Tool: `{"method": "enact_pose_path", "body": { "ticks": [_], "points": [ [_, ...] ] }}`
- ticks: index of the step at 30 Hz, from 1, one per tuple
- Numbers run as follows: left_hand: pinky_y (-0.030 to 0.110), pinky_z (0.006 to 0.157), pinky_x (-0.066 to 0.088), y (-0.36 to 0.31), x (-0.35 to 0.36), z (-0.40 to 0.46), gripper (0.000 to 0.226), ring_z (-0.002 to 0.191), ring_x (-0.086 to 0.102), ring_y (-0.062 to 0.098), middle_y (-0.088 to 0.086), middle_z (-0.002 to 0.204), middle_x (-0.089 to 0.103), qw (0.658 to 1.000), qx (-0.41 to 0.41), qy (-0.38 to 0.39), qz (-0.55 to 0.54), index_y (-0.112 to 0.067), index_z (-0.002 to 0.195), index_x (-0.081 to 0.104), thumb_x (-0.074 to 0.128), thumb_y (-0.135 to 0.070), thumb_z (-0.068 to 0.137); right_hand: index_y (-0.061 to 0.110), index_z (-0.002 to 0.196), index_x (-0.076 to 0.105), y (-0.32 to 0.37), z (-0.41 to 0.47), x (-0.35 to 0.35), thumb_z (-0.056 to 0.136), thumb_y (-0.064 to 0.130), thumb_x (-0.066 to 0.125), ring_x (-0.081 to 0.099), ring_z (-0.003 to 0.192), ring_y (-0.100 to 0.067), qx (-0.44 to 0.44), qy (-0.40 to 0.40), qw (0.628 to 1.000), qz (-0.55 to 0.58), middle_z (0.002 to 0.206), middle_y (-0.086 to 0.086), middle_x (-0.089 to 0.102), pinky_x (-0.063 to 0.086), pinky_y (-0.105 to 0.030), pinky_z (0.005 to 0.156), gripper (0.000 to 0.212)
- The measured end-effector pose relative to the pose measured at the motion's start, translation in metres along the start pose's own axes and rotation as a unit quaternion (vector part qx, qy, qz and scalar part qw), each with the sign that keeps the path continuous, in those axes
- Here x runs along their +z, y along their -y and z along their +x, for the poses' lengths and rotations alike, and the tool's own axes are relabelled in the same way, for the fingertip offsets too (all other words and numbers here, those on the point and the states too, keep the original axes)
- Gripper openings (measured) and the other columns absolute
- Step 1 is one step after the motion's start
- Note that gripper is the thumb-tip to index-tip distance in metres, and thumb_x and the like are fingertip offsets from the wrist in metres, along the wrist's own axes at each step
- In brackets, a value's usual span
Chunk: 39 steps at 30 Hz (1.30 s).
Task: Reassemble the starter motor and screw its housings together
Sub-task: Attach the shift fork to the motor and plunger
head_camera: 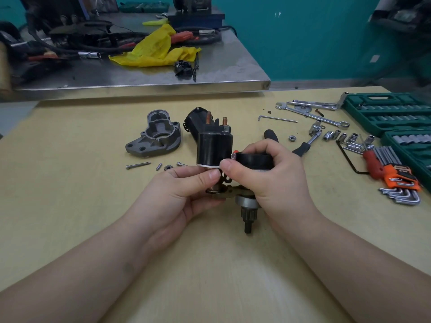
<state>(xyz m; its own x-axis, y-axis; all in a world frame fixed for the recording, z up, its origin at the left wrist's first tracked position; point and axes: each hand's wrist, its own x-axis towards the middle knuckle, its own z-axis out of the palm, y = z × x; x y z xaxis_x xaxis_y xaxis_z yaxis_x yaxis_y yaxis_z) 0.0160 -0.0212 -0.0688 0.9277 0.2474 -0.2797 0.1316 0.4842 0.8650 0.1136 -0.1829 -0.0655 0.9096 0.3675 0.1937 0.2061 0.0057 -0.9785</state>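
Note:
Above the wooden table, my left hand (184, 194) grips the lower end of the black solenoid (213, 148), whose copper terminals point up. My right hand (268, 176) grips a short black cylindrical housing (254, 160) right beside it. Below the hands hang a brass-coloured lever (227, 192) and the pinion drive shaft (248, 215). The grey cast nose housing (155, 136) lies on the table to the left. A black motor body (193, 122) lies behind the solenoid. Two long bolts (138, 165), a pin and a small gear (167, 168) lie near my left hand.
Wrenches (312, 114), sockets, a ratchet handle (303, 146) and a hex-key set (394, 176) are scattered on the right, beside green socket cases (384, 113). A metal bench (163, 73) behind holds cables, a yellow bag and a black part.

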Motion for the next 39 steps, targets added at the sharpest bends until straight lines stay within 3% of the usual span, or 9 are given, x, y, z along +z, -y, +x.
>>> {"method": "enact_pose_path", "body": {
  "ticks": [4,11,16,20,23,26,30,34,39],
  "points": [
    [0.032,0.08,0.064,0.002,-0.001,0.001,0.046,0.115,0.074,0.033,0.024,0.124,0.076,1.0,-0.003,-0.003,-0.007,-0.004,0.11,0.083,0.086,-0.023,0.069,0.026,0.086,0.073,0.0,0.0,0.0,0.057,0.06,0.094,0.075,0.073,-0.021,0.003,-0.003,1.0,-0.027,0.077,0.003,0.074,0.065,-0.045,0.059,0.05],
    [0.037,0.076,0.066,-0.001,0.0,0.001,0.07,0.11,0.077,0.038,0.022,0.119,0.078,0.999,0.035,-0.039,0.012,-0.011,0.142,0.06,0.085,-0.015,0.076,0.023,0.086,0.073,0.001,0.002,0.001,0.056,0.059,0.095,0.073,0.067,-0.01,0.035,0.008,0.999,0.002,0.073,0.006,0.073,0.063,-0.035,0.064,0.051],
    [0.038,0.087,0.065,0.0,-0.001,-0.002,0.085,0.111,0.077,0.034,0.018,0.12,0.078,0.989,0.086,-0.005,0.122,-0.014,0.148,0.057,0.094,-0.001,0.072,0.02,0.086,0.075,0.001,0.006,-0.001,0.056,0.055,0.098,0.075,0.073,-0.02,0.074,-0.014,0.997,0.036,0.076,0.001,0.076,0.065,-0.055,0.073,0.051],
    [0.028,0.098,0.06,0.007,0.003,-0.002,0.102,0.108,0.079,0.022,0.004,0.115,0.082,0.958,0.169,-0.023,0.23,-0.028,0.155,0.05,0.095,-0.011,0.066,0.021,0.081,0.077,0.001,0.008,-0.005,0.06,0.046,0.1,0.076,0.073,-0.025,0.111,-0.013,0.989,0.097,0.079,-0.005,0.078,0.067,-0.05,0.07,0.04],
    [0.02,0.094,0.058,0.014,0.001,-0.003,0.092,0.106,0.079,0.016,-0.004,0.111,0.082,0.935,0.237,-0.013,0.264,-0.052,0.145,0.048,0.096,-0.019,0.073,0.023,0.078,0.078,0.002,0.007,-0.005,0.066,0.039,0.099,0.076,0.071,-0.021,0.128,-0.003,0.984,0.123,0.08,-0.006,0.078,0.062,-0.034,0.064,0.028],
    [0.017,0.096,0.056,0.018,-0.005,-0.005,0.079,0.108,0.077,0.008,-0.018,0.115,0.079,0.89,0.284,-0.022,0.356,-0.061,0.143,0.043,0.088,-0.035,0.084,0.02,0.079,0.079,0.002,0.007,-0.004,0.067,0.036,0.098,0.077,0.073,-0.023,0.146,-0.001,0.979,0.143,0.084,-0.01,0.079,0.062,-0.036,0.064,0.027],
    [0.005,0.091,0.047,0.019,-0.005,-0.007,0.06,0.106,0.071,-0.009,-0.033,0.119,0.073,0.813,0.335,-0.069,0.471,-0.054,0.141,0.043,0.078,-0.056,0.092,0.015,0.086,0.078,0.004,0.007,-0.005,0.069,0.036,0.097,0.08,0.087,-0.034,0.17,-0.002,0.97,0.175,0.095,-0.015,0.081,0.065,-0.046,0.072,0.033],
    [0.024,0.096,0.052,0.02,0.0,-0.011,0.052,0.108,0.07,-0.003,-0.022,0.121,0.073,0.738,0.396,-0.107,0.536,-0.043,0.145,0.051,0.06,-0.059,0.096,0.006,0.096,0.077,0.009,0.005,-0.004,0.07,0.036,0.096,0.079,0.082,-0.03,0.179,0.005,0.959,0.221,0.094,-0.016,0.08,0.063,-0.037,0.066,0.043],
    [0.023,0.097,0.054,0.022,0.002,-0.01,0.06,0.107,0.072,0.001,-0.019,0.121,0.075,0.746,0.414,-0.109,0.51,-0.028,0.143,0.065,0.074,-0.058,0.092,-0.006,0.107,0.072,0.014,0.002,-0.003,0.069,0.036,0.093,0.078,0.088,-0.035,0.179,0.001,0.951,0.25,0.101,-0.022,0.079,0.064,-0.042,0.069,0.06]
  ]
}}
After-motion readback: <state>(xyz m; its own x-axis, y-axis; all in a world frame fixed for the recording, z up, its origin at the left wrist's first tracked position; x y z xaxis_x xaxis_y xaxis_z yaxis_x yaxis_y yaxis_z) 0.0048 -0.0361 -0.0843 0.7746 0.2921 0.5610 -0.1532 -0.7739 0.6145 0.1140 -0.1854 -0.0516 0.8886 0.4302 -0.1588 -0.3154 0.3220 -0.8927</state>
